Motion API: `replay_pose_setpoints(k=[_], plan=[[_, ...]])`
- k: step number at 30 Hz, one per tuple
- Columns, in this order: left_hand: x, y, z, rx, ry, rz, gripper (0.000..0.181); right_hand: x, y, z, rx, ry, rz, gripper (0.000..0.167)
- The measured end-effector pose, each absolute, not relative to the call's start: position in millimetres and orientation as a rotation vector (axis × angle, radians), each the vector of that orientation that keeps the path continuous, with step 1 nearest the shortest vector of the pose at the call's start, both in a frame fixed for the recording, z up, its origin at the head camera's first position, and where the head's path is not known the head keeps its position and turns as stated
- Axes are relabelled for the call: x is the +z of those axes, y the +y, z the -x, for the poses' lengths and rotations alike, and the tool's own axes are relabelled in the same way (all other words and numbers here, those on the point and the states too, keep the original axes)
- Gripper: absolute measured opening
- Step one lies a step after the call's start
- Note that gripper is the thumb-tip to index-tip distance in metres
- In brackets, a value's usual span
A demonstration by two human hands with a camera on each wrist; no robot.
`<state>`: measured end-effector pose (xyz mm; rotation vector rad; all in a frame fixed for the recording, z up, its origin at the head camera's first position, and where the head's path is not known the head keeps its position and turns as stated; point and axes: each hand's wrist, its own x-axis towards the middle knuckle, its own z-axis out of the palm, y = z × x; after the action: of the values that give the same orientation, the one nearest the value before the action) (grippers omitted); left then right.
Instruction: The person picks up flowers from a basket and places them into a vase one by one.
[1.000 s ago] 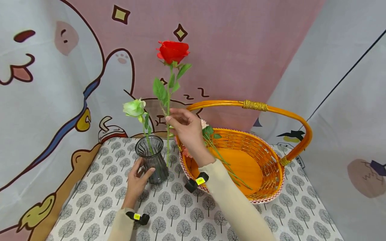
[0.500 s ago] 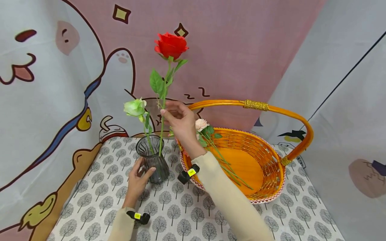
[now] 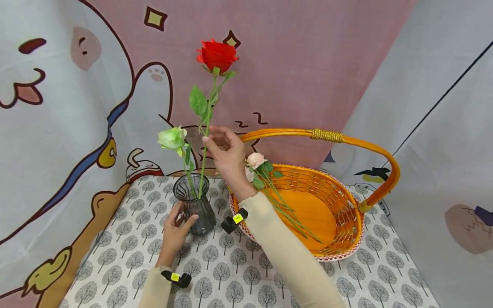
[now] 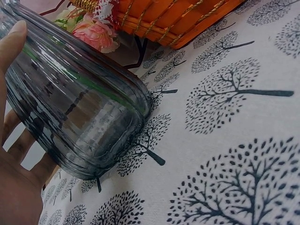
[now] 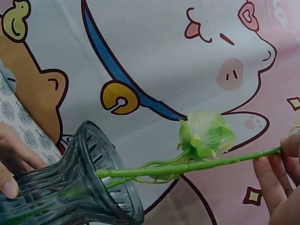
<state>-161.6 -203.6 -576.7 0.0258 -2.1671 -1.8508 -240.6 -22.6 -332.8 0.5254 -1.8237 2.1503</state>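
Note:
My right hand [image 3: 230, 160] pinches the green stem of a red rose [image 3: 217, 56], with the bloom high above the fingers. The stem's lower end is at the mouth of a grey ribbed glass vase [image 3: 201, 220], just inside the rim as the right wrist view shows it. Around the vase's lower left side my left hand [image 3: 175, 234] curls, its thumb on the near face. One pale green rose [image 3: 172, 138] stands in the vase, leaning left; its bloom [image 5: 206, 136] also shows behind the red rose's stem. In the left wrist view the vase [image 4: 79, 103] stands on the cloth.
An orange wicker basket [image 3: 356, 239] with a tall arched handle [image 3: 369, 147] stands right of the vase. Pale pink flowers [image 3: 256, 160] lie in it with their stems crossing the bottom. A tree-print cloth [image 3: 231, 273] covers the table, and a cartoon-printed curtain [image 3: 300, 64] hangs behind.
My right hand has moved left with the red rose, bringing its stem from beside the vase over to the vase's mouth. The left hand and vase have stayed in place.

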Motion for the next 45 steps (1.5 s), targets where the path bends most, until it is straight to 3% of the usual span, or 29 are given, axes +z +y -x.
replay_pose_setpoints(k=[16, 32, 45], plan=[[-576, -203, 161, -1.841, -2.163, -0.017, 0.075, -345, -31, 244, 2.001, -1.831, -0.559, 0.026], [-577, -202, 161, -1.835, -2.164, -0.046, 0.077, -383, -38, 241, 1.845, -2.119, -0.501, 0.029], [-578, -203, 162, -1.832, -2.175, -0.046, 0.076, -402, -40, 238, 1.803, -2.213, -0.450, 0.020]])
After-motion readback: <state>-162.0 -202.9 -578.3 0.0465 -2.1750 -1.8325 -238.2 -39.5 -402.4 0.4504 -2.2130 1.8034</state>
